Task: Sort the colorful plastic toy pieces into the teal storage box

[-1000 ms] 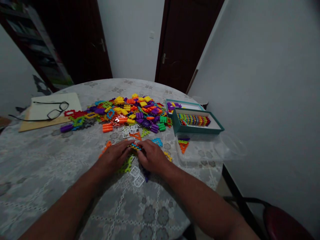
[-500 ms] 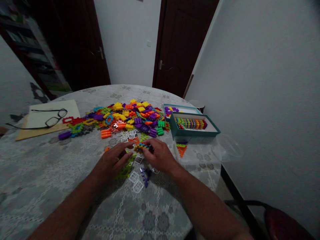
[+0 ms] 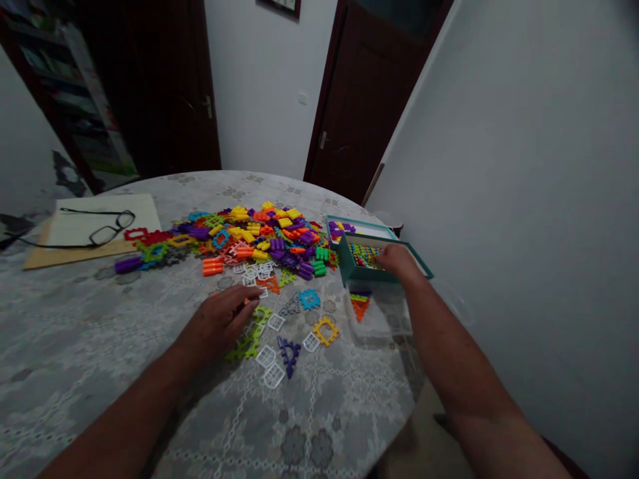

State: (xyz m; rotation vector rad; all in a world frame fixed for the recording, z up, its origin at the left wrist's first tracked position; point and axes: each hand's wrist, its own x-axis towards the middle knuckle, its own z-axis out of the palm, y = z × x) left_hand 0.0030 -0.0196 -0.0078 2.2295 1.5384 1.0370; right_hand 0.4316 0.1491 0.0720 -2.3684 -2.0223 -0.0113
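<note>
My right hand (image 3: 401,261) reaches into a teal box (image 3: 372,274), over a row of stacked multicoloured plastic pieces (image 3: 363,255); its fingertips are hidden, so I cannot tell whether it grips anything. Resting low over the table, my left hand (image 3: 224,319) has thumb and fingers apart. It is beside lime green toothed pieces (image 3: 249,340) and a small white grid piece (image 3: 263,293). Around the middle lie a blue square frame (image 3: 309,299), a yellow square frame (image 3: 326,330), a grey triangle (image 3: 290,306) and a dark purple triangle (image 3: 289,356).
A big pile of colourful plastic building pieces (image 3: 264,236) spreads behind the hands. Eyeglasses (image 3: 107,229) lie on papers (image 3: 74,229) at the left. A clear plastic container (image 3: 372,336) with an orange triangle (image 3: 360,307) stands by the box; a second shallow tray (image 3: 369,229) is behind it.
My right hand has moved from the table's middle, where both hands held a small multicoloured stack, rightward into the box. My left hand has stayed nearly in place; the loose frames are now uncovered.
</note>
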